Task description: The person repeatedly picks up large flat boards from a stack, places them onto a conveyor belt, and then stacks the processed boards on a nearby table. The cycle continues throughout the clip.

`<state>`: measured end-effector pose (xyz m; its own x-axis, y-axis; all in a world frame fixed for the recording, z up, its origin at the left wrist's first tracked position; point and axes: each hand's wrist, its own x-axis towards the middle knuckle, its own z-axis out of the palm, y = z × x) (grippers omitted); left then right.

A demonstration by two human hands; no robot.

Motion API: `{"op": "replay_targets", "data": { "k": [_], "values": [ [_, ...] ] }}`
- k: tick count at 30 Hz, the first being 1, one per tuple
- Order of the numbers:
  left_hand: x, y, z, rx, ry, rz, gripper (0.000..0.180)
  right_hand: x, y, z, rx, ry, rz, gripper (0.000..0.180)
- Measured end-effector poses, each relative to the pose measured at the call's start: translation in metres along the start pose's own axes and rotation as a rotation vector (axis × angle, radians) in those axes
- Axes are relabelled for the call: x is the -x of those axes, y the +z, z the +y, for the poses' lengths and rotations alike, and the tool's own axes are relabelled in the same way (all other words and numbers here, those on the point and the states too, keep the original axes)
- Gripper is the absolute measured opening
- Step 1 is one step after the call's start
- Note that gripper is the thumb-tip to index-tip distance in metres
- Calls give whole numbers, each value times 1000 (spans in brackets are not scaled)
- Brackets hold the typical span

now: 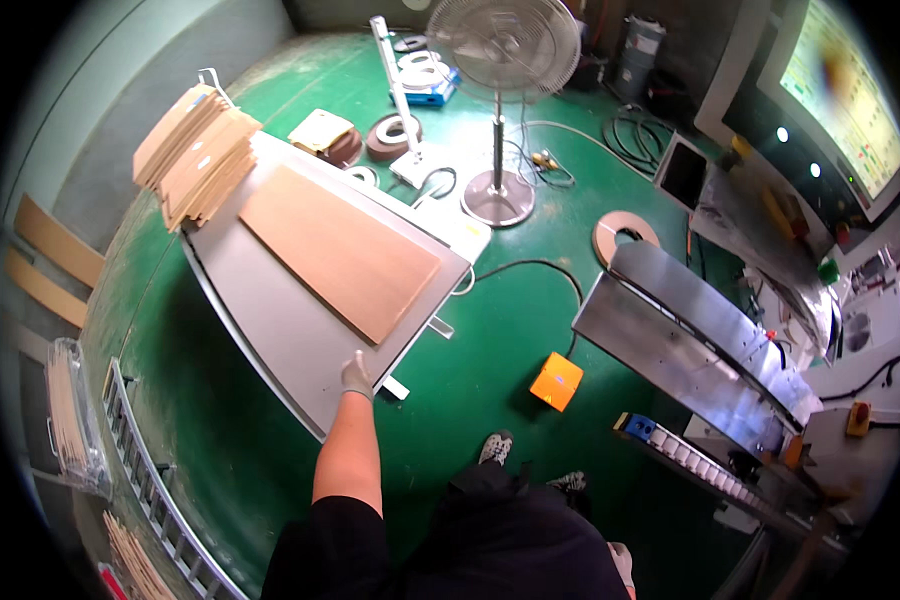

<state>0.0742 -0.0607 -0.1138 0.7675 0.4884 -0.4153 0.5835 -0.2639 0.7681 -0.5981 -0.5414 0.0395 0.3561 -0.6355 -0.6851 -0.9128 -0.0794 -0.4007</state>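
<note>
Brown flat board (340,255) lies on the grey-topped desk (270,290), its long side running at a slant from the stack at the far end to the near end. Board sits flat, nearer the right-hand edge of the desk; a strip of bare grey shows along its left.

Left hand (356,376), in a pale glove, is at the near end of the desk, just beside the board's near corner. Arm outstretched, one digit pointing up toward the board; small and pale at this angle, so I cannot tell whether the other fingers are curled or flat, nor whether the glove meets the board. Right hand (622,563), also gloved, hangs low by the body at the lower edge, partly cut off; its grip cannot be told.

Far end of desk: uneven stack of brown boards (198,155). Beyond the desk, a standing fan (505,45) on a round metal base, green floor (450,390) beneath. Orange box (557,382) on the floor, right of the desk, with a dark cable near it. Further right, a machine with a long metal bed (670,345); a roll of brown band (610,235) just behind it. Lit screen (855,90) at upper right. Patterned shoes (496,447) below.
</note>
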Motion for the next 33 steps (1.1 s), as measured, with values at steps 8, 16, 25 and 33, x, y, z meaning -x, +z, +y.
{"op": "replay_targets", "data": {
  "k": [8, 16, 25, 33],
  "values": [
    [14, 27, 91, 470, -329, -131, 34, 46, -30, -5, -52, -12, 37, 30],
    [28, 51, 97, 391, -411, -312, 40, 61, -78, -62, -459, 90, 224, 28],
    [81, 79, 28, 275, -550, -538, 52, 38, -25, -70, -144, -90, 51, 30],
    [147, 75, 60, -159, 394, -177, 35, 84, -46, -148, -88, 156, -41, 54]
  ]
}}
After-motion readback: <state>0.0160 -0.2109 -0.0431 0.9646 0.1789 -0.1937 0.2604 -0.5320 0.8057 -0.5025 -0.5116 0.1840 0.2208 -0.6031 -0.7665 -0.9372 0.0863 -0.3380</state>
